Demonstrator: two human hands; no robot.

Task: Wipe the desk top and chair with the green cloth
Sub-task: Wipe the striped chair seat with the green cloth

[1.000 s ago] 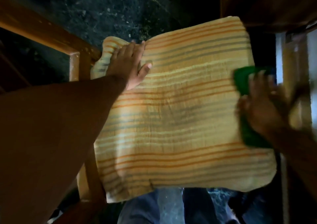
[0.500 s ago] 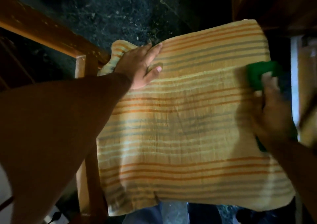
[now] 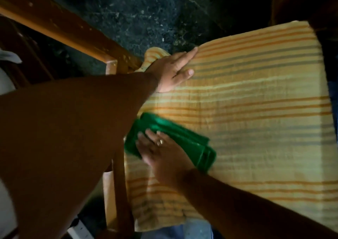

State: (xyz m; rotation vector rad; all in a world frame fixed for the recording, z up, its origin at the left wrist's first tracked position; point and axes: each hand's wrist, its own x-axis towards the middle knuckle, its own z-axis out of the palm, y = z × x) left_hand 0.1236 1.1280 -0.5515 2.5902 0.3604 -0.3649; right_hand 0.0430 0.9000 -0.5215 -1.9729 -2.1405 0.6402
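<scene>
The chair seat is covered by a yellow cushion cover with orange and grey stripes [image 3: 247, 110]. My left hand [image 3: 173, 70] lies flat, fingers together, on its far left corner and holds nothing. My right hand [image 3: 161, 152], wearing a ring, presses a folded green cloth [image 3: 192, 145] onto the left part of the cushion, beside the wooden armrest. My left forearm hides the cloth's left edge.
A wooden chair arm [image 3: 69, 30] runs diagonally at the upper left, with its post [image 3: 111, 193] beside the cushion. Dark speckled floor [image 3: 146, 9] lies beyond. Dark wooden furniture [image 3: 311, 0] stands at the top right. A white object [image 3: 80, 229] lies low on the floor.
My right hand has swept the green cloth from the cushion's right edge across to its left side. My left hand has stayed on the far left corner.
</scene>
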